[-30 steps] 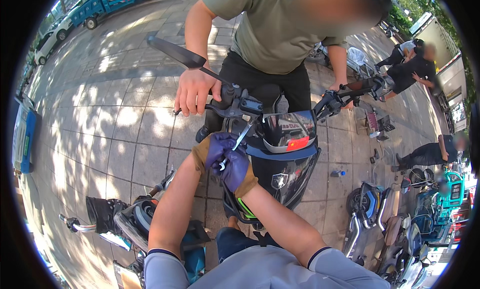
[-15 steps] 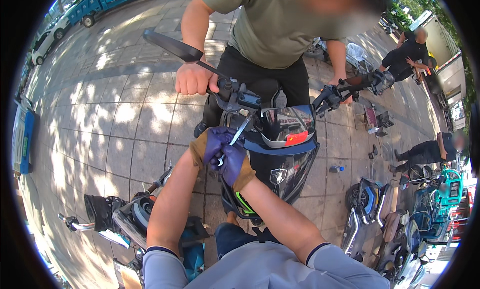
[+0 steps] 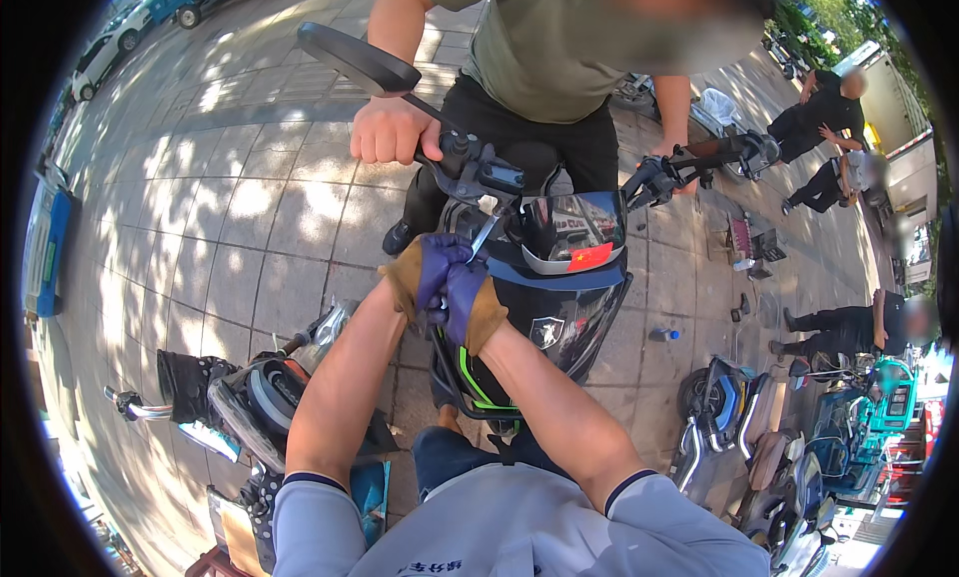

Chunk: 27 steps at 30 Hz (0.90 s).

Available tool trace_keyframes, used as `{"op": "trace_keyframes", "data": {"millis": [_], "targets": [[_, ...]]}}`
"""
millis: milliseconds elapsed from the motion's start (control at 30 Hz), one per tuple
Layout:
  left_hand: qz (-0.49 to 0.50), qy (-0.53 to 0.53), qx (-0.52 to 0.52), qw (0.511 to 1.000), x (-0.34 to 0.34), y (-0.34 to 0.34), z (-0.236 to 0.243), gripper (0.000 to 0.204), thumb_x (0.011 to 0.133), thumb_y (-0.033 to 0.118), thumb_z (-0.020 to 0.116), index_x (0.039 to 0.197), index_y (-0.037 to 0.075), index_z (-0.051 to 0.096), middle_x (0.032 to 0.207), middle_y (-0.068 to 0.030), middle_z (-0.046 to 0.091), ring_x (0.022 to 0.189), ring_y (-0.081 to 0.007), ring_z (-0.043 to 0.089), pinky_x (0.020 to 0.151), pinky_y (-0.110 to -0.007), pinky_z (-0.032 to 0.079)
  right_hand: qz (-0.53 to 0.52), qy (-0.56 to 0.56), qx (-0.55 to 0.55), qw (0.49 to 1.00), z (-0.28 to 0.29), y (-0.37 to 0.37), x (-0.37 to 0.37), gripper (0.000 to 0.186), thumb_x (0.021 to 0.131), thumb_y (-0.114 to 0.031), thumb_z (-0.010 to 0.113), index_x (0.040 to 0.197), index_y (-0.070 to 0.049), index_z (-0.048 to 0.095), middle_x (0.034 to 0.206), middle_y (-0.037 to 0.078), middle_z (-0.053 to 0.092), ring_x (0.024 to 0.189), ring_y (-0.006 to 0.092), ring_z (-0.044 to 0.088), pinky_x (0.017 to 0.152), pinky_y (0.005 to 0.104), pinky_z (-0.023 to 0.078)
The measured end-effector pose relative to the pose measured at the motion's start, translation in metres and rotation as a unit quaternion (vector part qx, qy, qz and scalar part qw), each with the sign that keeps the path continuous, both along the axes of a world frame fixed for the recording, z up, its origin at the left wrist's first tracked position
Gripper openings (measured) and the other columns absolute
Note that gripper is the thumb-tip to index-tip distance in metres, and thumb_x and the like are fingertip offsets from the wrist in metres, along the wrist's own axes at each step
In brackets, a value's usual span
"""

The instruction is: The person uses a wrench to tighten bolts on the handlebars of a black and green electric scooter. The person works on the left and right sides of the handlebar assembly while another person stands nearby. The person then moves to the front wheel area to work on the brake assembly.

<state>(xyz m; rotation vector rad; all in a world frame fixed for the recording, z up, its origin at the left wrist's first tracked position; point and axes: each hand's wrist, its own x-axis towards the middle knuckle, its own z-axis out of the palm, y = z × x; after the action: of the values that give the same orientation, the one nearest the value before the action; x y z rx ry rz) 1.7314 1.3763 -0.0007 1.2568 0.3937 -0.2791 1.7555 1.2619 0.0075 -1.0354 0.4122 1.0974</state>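
Left of the scooter's windscreen [image 3: 575,224], the gloved left hand [image 3: 436,269] and right hand [image 3: 468,299] have fingers closed around a silver wrench [image 3: 484,237] (its upper tip's contact is unclear), which could slip and scrape that windscreen should the handlebar [image 3: 468,164] turn.

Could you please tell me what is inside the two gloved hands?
Between the left hand and right hand, a silver tool slants out at the top; the part they grip is covered and cannot be seen.
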Motion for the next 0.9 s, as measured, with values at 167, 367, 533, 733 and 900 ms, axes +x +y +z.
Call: {"op": "trace_keyframes", "data": {"millis": [167, 367, 533, 733, 900], "targets": [[0.046, 0.032, -0.030, 0.998, -0.002, -0.013, -0.006, 0.021, 0.100, 0.015, 0.060, 0.110, 0.002, 0.073, 0.095, -0.0066, 0.074, 0.070, -0.0120, 0.065, 0.053, -0.025, 0.049, 0.015, 0.006, 0.009, 1.000, -0.002, -0.012, 0.000, 0.016, 0.095, -0.011, 0.052, 0.084, -0.022, 0.058, 0.065, -0.001, 0.052, 0.050, 0.0112, 0.047, 0.044, 0.0272, 0.029], [0.099, 0.064, -0.044, 0.992, -0.006, -0.030, -0.024, 0.019, 0.098, 0.013, 0.061, 0.110, 0.004, 0.073, 0.088, -0.0047, 0.071, 0.071, -0.0126, 0.065, 0.056, -0.027, 0.050, 0.033, 0.019, 0.021, 0.999, 0.004, -0.027, 0.001, 0.019, 0.093, -0.008, 0.055, 0.078, -0.019, 0.058, 0.065, 0.000, 0.053, 0.049, 0.0113, 0.047, 0.044, 0.0275, 0.029], [0.045, 0.025, 0.025, 0.998, -0.010, -0.026, -0.024, 0.021, 0.097, 0.011, 0.061, 0.114, 0.004, 0.072, 0.084, -0.0034, 0.070, 0.069, -0.0131, 0.065, 0.058, -0.027, 0.052, 0.057, 0.011, 0.024, 0.998, 0.002, -0.032, 0.006, 0.016, 0.093, -0.007, 0.054, 0.082, -0.017, 0.060, 0.068, 0.002, 0.055, 0.052, 0.0130, 0.049, 0.044, 0.0295, 0.034], [0.154, 0.096, 0.123, 0.976, -0.028, -0.016, -0.001, 0.026, 0.098, 0.016, 0.064, 0.120, 0.002, 0.070, 0.085, -0.0029, 0.071, 0.067, -0.0135, 0.065, 0.059, -0.026, 0.053, 0.062, 0.049, 0.138, 0.987, -0.043, -0.013, -0.003, 0.013, 0.097, -0.008, 0.052, 0.102, -0.013, 0.063, 0.087, 0.005, 0.063, 0.076, 0.0155, 0.062, 0.060, 0.0351, 0.050], [0.174, 0.019, 0.457, 0.872, -0.058, -0.050, 0.000, 0.038, 0.101, 0.025, 0.060, 0.132, 0.005, 0.064, 0.105, -0.0172, 0.075, 0.092, -0.0332, 0.073, 0.080, -0.043, 0.057, 0.098, -0.078, 0.153, 0.980, -0.080, -0.027, 0.036, 0.024, 0.099, -0.008, 0.052, 0.118, 0.000, 0.064, 0.104, 0.012, 0.068, 0.094, 0.0234, 0.068, 0.085, 0.0372, 0.057]]}}
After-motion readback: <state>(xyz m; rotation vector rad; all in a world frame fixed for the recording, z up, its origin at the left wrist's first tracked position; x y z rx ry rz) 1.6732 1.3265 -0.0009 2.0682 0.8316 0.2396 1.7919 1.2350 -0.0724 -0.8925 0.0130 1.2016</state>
